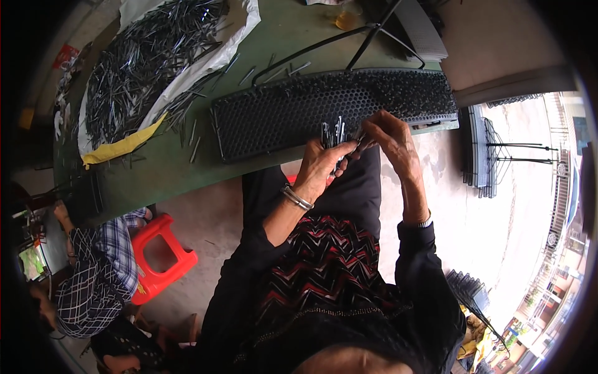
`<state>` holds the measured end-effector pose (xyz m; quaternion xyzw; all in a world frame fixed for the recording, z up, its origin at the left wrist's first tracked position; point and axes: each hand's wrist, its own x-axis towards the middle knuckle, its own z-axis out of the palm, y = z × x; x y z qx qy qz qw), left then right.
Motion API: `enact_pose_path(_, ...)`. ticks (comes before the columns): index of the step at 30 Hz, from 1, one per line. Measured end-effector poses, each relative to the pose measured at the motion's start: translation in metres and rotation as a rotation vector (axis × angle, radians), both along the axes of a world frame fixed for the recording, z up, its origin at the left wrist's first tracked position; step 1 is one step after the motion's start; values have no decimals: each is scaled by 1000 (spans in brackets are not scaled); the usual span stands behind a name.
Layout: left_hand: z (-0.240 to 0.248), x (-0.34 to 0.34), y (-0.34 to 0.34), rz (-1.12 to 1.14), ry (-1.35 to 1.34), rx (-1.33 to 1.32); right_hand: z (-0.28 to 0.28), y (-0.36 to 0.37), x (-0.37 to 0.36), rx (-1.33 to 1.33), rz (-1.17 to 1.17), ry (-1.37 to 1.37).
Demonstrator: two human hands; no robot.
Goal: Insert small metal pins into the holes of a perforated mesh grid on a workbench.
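My left hand (pixel 317 165) is closed round a bundle of thin metal rods (pixel 333 134), their shiny ends standing up above the fingers. Close beside its thumb, my right hand (pixel 391 138) has its fingertips pinched together on what looks like one thin rod, mostly hidden by the fingers. Just beyond both hands lies a long black perforated tray (pixel 274 118) with rows of round holes. Its right and far parts are crowded with small dark upright ends, while the holes at the left and near side show bare.
A heap of dark thin rods (pixel 156 62) lies on a white sack on the green table (pixel 180 177), with loose rods around it. A black metal frame (pixel 311 42) rises behind the tray. A red stool (pixel 163 258) and another person (pixel 99 274) are at left; stacked racks (pixel 479 153) stand at right.
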<state>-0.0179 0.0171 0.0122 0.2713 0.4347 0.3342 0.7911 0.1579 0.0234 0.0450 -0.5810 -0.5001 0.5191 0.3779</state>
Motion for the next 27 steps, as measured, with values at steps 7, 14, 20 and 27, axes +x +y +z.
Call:
enact_pose_path(7,6,-3,-2,-8,12,-21,3,-5,-5,25,-26,75)
enact_pose_path(14,12,-5,-7,-25,15,-26,1,-9,-1,52,-35,125)
enact_pose_path(20,4,-7,-8,-66,43,-34,0,-10,3,51,27,122)
enact_pose_path(27,-1,-6,-6,-79,68,38,6,-6,5,-15,50,86)
